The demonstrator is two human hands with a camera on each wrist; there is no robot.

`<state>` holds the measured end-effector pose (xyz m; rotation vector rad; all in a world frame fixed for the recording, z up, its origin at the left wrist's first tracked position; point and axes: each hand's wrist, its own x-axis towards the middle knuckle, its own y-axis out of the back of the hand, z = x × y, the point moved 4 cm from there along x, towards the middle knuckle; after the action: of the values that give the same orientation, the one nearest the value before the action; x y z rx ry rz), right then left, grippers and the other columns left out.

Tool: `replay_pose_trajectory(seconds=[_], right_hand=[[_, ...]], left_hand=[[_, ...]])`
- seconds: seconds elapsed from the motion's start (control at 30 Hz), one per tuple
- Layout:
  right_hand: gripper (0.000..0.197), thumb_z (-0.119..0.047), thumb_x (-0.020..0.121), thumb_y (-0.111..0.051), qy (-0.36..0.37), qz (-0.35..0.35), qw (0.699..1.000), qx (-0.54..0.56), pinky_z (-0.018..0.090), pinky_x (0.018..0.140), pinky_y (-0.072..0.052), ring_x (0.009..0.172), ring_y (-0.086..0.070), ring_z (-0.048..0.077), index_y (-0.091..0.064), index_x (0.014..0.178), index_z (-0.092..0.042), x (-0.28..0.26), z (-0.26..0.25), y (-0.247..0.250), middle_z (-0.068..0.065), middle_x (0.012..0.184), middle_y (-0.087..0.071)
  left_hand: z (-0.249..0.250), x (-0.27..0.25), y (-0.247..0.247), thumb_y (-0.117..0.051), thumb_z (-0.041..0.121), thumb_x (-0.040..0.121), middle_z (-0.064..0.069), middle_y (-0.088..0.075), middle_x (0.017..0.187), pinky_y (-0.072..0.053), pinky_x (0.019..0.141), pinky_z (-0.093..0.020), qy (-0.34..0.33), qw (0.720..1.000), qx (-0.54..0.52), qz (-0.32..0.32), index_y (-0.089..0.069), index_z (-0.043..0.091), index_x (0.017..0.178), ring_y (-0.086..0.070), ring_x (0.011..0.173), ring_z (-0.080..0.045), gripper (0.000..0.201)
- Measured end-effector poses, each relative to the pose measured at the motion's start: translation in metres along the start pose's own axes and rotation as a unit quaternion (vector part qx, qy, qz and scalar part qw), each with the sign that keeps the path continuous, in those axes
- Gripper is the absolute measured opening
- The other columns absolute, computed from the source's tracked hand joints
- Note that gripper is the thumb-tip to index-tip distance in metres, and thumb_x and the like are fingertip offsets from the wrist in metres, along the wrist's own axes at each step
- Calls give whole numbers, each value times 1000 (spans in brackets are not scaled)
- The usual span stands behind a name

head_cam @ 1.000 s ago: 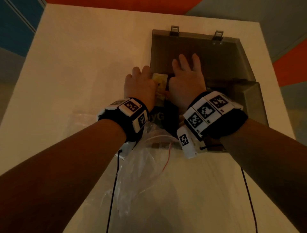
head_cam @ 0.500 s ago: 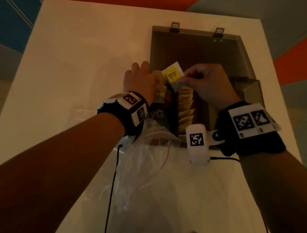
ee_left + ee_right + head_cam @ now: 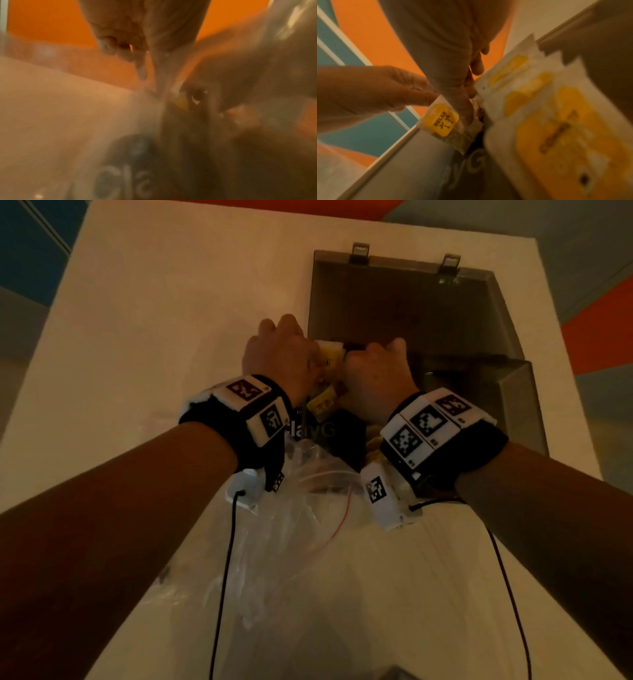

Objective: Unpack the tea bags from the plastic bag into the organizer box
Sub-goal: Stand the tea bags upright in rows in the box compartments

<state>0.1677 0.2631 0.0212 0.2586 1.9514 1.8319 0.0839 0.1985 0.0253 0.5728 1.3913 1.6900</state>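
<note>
The dark organizer box (image 3: 520, 405) stands on the white table with its lid (image 3: 411, 302) swung open. My right hand (image 3: 373, 371) pinches a tea bag with a yellow label (image 3: 441, 120) low at the box's left side. Beside it my left hand (image 3: 281, 354) curls over pale tea bags (image 3: 329, 350) at the left wall, one digit (image 3: 423, 97) touching the labelled bag's top corner. A row of yellow tea bags (image 3: 556, 128) stands to the right of it. The clear plastic bag (image 3: 291, 525) lies crumpled in front of the box. The left wrist view is blurred.
The white table (image 3: 154, 320) stretches to the left of the box, with its edges close behind and to the right of the box. Black wrist cables (image 3: 222, 577) hang over the plastic bag and the table's front.
My right hand has carried the yellow-labelled tea bag left and down, from above the middle of the box to beside my left hand. The left hand has hardly moved.
</note>
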Motion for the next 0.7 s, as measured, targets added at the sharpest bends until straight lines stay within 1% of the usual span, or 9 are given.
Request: replay_pose_trajectory(seconds=[0.1, 0.17, 0.2, 0.33, 0.47, 0.5, 0.57, 0.63, 0.7], right_hand=[[25, -41, 86, -51, 16, -14, 999, -43, 42, 95, -27, 105, -47, 29, -54, 86, -16, 0, -3, 1, 8, 103, -60], [29, -37, 85, -52, 7, -23, 997, -69, 43, 98, -26, 109, -45, 30, -59, 103, -15, -4, 1, 5, 7, 109, -58], [30, -35, 85, -53, -5, -17, 998, -57, 44, 99, -26, 111, -44, 30, -58, 110, -20, -8, 6, 8, 6, 112, -57], [40, -29, 81, -60, -42, 7, 997, 56, 46, 100, -24, 113, -45, 28, -46, 118, -27, -23, 19, 21, 0, 115, -58], [55, -47, 76, -63, 23, -54, 998, -19, 45, 99, -26, 112, -50, 28, -42, 122, -27, -24, 1, 10, 1, 117, -60], [53, -51, 77, -61, 39, -64, 996, -48, 44, 98, -27, 108, -53, 27, -44, 121, -28, -20, -4, 6, 2, 112, -62], [34, -50, 84, -52, 64, -62, 991, -95, 42, 95, -29, 87, -57, 23, -52, 110, -27, -11, -13, 1, -1, 87, -64], [23, -43, 90, -42, 54, -52, 993, -90, 40, 92, -29, 70, -47, 19, -56, 92, -25, -3, -17, 0, -5, 62, -47], [23, -39, 91, -40, 31, -38, 997, -62, 39, 91, -29, 69, -43, 19, -55, 82, -23, 6, -17, 2, -6, 56, -38]], left_hand=[[-7, -6, 7, -51, 34, 88, -10, -46, 125, -37, 91, -41, 10, 998, -45, 39, -63, 23, 109, -38, 115, -33, 27], [-14, -10, 13, -51, 30, 87, -9, -46, 125, -36, 93, -41, 23, 995, -84, 55, -61, 24, 110, -38, 116, -32, 27], [-18, -13, 16, -52, 28, 86, -10, -46, 125, -36, 94, -41, 30, 992, -101, 62, -61, 24, 111, -39, 115, -32, 27], [-34, -27, 33, -56, 22, 83, -14, -48, 123, -37, 98, -38, 46, 979, -167, 108, -62, 21, 111, -47, 110, -34, 29], [-41, -48, 43, -58, 18, 83, -14, -50, 122, -38, 96, -36, 44, 973, -189, 123, -62, 19, 112, -52, 101, -35, 30], [-42, -53, 44, -58, 18, 83, -13, -50, 123, -39, 92, -33, 47, 972, -194, 126, -62, 20, 112, -52, 95, -35, 30], [-46, -59, 44, -59, 19, 83, -11, -49, 124, -33, 81, -21, 56, 967, -208, 135, -62, 22, 113, -46, 82, -25, 30], [-50, -64, 43, -59, 18, 83, -10, -49, 124, -28, 76, -11, 61, 963, -216, 147, -61, 22, 113, -41, 82, -14, 30], [-52, -69, 44, -59, 18, 84, -11, -50, 124, -28, 76, -11, 62, 961, -219, 154, -61, 21, 113, -40, 82, -12, 30]])
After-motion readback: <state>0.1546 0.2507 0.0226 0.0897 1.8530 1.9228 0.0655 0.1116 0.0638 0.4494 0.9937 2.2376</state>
